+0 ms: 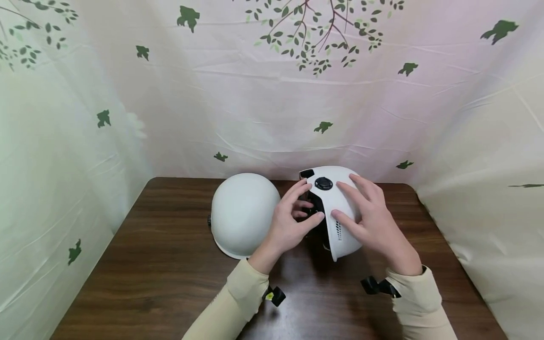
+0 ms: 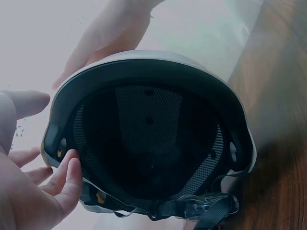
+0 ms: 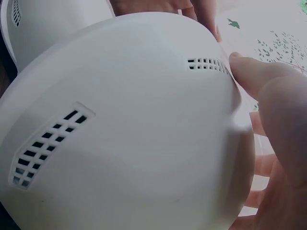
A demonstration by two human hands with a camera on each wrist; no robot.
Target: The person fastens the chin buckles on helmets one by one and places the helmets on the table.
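A white helmet point(image 1: 348, 236) is tilted on the table with its opening turned to the left. It has a round black disc and rows of slotted vents on the shell. My left hand point(image 1: 290, 221) holds the helmet's rim, two fingers reaching over the edge in the left wrist view; the thumb stands off it there. The dark lining point(image 2: 148, 139) and a strap with a clear buckle point(image 2: 206, 206) show. My right hand point(image 1: 376, 219) grips the outer shell from the right, thumb and fingers spread around it. Some right fingertips are hidden behind the shell point(image 3: 144, 124).
A second white helmet point(image 1: 242, 212) sits dome up just left of my left hand, with a small black knob at its side. Both helmets are toward the back of the brown wooden table point(image 1: 157, 264). Pale curtains point(image 1: 263, 108) with leaf patterns surround the table.
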